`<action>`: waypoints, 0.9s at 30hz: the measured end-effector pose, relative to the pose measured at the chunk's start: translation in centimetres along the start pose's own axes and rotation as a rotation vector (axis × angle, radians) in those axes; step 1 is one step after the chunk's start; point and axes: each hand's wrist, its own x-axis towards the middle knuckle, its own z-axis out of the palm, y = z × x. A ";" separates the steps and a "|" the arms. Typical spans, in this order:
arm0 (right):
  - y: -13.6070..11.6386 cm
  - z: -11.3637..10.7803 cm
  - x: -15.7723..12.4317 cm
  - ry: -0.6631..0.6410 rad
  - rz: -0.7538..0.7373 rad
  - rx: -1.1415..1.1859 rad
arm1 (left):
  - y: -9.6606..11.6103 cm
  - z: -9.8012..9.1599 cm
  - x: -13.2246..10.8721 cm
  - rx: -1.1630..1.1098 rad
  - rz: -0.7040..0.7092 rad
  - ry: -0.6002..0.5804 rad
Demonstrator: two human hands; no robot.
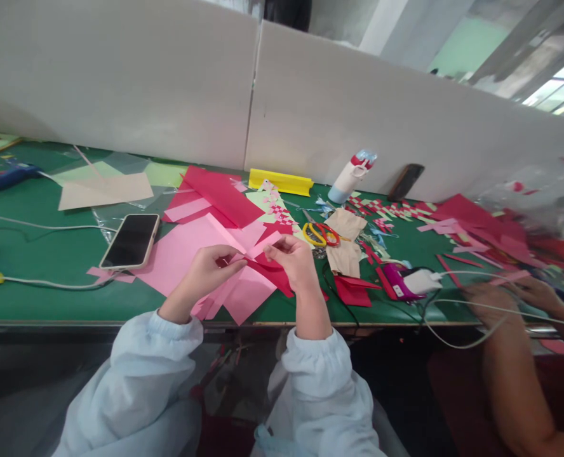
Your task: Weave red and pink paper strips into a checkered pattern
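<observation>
My left hand (210, 271) is closed in a pinch, its fingertips on a pink paper strip (259, 247). My right hand (292, 259) pinches the same strip between thumb and fingers, close to the left fingertips. Under both hands lie large pink paper sheets (177, 251), with red paper (222, 197) behind them and more red paper partly hidden by my right hand. Just to the right of that hand rest scissors (321, 235) with yellow and red handles. The exact fold or join of the strip between my fingers is too small to make out.
A phone (132, 241) lies to the left, near a blue glue gun (13, 176). Behind are a yellow holder (281, 182) and a bottle (352, 176). A white charger (421, 281) with cables sits right, beside a co-worker's blurred hands (494, 298). A partition (167, 82) closes the back.
</observation>
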 end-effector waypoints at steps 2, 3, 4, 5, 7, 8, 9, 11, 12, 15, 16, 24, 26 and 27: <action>0.2 0.3 -0.1 -0.011 0.020 -0.030 | 0.2 0.0 0.0 -0.010 -0.001 -0.007; 0.2 0.4 -0.2 0.000 0.018 -0.035 | 0.3 0.0 0.0 -0.022 -0.006 -0.015; 0.3 0.5 -0.2 0.017 0.008 -0.031 | 0.4 0.0 0.0 -0.039 -0.015 -0.024; 0.4 0.5 -0.2 0.035 -0.007 -0.028 | 0.5 0.0 0.0 -0.059 -0.027 -0.032; 0.4 0.3 0.0 0.065 -0.047 -0.035 | 0.7 -0.2 0.0 -0.102 -0.043 -0.045; 0.4 0.1 0.1 0.081 -0.072 -0.048 | 0.8 -0.3 0.0 -0.122 -0.045 -0.048; 0.4 -0.3 0.2 0.099 -0.097 -0.067 | 0.9 -0.5 -0.1 -0.139 -0.046 -0.049; 0.2 -1.2 0.3 0.152 -0.153 -0.122 | 1.1 -0.9 -0.2 -0.159 -0.054 -0.037; 0.0 -1.8 0.3 0.182 -0.177 -0.163 | 1.1 -1.1 -0.2 -0.166 -0.063 -0.026; -0.4 -3.5 0.4 0.262 -0.249 -0.293 | 0.8 -1.5 -0.2 -0.201 -0.079 0.011; -0.6 -4.1 0.4 0.279 -0.266 -0.332 | 0.6 -1.7 -0.2 -0.224 -0.078 0.028; -1.4 -6.8 -0.5 0.230 -0.143 -0.515 | -0.6 -2.6 0.1 -0.393 -0.102 0.271; -1.6 -6.8 -0.7 0.186 -0.110 -0.518 | -0.6 -3.0 0.1 -0.395 -0.109 0.290; -1.7 -6.7 -0.8 0.164 -0.093 -0.510 | -0.5 -3.1 0.1 -0.393 -0.109 0.297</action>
